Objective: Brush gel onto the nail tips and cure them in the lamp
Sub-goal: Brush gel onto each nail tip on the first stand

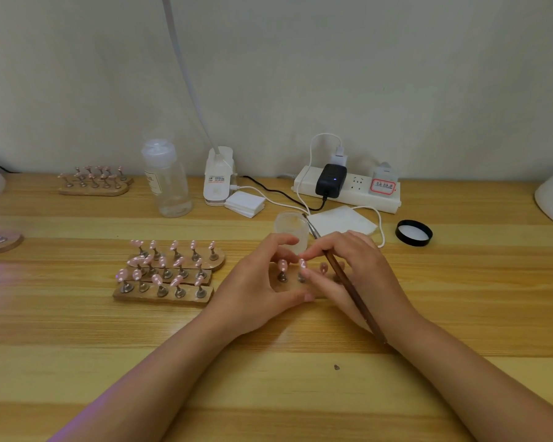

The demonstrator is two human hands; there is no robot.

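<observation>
A wooden table [268, 393] carries everything. At its far edge lie a white power strip [348, 189] and a clear bottle [168, 183]. Left of centre three wooden holders [168, 275] stand side by side, each with a row of pink nail tips on metal stems. The left hand [262, 288] curls round the near and left edge of another holder [296, 287], thumb at the front, gripping it. The right hand [355, 266] holds a brush [348, 282] between its fingers [320, 279] and pinches a pink nail tip [302, 263] on that holder. The brush's long axis runs diagonally, its dark handle pointing toward the person at lower right, its bristle end up and away beside a frosted jar [292, 229]. A black lid [414, 232] lies to the right
</observation>
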